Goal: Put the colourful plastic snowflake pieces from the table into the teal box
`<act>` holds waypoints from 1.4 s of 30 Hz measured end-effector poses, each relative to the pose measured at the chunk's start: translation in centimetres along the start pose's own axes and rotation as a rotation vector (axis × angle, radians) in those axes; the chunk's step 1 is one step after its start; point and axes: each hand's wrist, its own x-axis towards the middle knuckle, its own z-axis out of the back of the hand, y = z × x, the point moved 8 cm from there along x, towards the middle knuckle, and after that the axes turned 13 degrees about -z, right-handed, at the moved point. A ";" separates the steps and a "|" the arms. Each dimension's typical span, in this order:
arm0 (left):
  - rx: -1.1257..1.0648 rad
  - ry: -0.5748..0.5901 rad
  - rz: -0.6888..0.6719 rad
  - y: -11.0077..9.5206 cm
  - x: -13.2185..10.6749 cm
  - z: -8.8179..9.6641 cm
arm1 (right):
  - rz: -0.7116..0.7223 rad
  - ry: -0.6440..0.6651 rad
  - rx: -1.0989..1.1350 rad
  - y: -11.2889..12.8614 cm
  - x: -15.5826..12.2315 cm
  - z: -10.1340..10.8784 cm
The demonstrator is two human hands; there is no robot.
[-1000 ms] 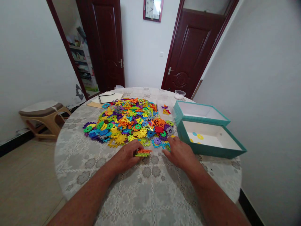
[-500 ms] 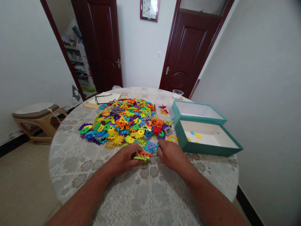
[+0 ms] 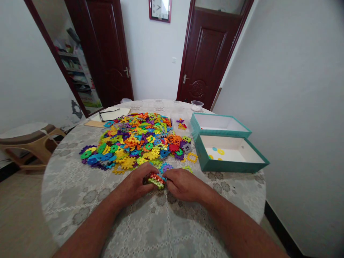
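Round table point(image 3: 150, 222) carries loose plastic gears point(image 3: 134, 139); left hand point(image 3: 131, 186) and right hand point(image 3: 185, 185) grasp a stacked gear assembly point(image 3: 156, 180) between them.

You're standing in a room of someone's home, with dark red panelled doors point(image 3: 205, 53), a wall clock point(image 3: 160, 10), a round table under a lace-patterned cloth point(image 3: 75, 193), and a low stool point(image 3: 29, 143).

A small stack of interlocked plastic gear pieces point(image 3: 156, 180), orange, red and lime green, tilted slightly, pinched between the left hand point(image 3: 131, 186) and right hand point(image 3: 185, 185), just near of a multicoloured heap of loose pieces point(image 3: 129, 141)
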 end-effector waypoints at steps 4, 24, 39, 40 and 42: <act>0.015 0.019 -0.010 -0.4 0.0 0.1 | -0.129 -0.067 -0.049 -2.6 -0.4 1.7; 0.033 0.053 0.011 -1.2 0.2 -0.5 | -0.201 -0.005 0.032 -6.5 -0.4 3.2; 0.058 0.021 0.015 -0.4 0.0 -0.8 | -0.105 0.005 0.351 -2.6 0.7 0.7; 0.057 0.026 0.010 -0.5 -0.1 -0.8 | -0.096 0.023 0.348 -2.5 0.6 0.7; 0.057 0.029 0.007 -0.6 -0.1 -0.8 | -0.084 0.022 0.323 -2.4 0.4 0.8</act>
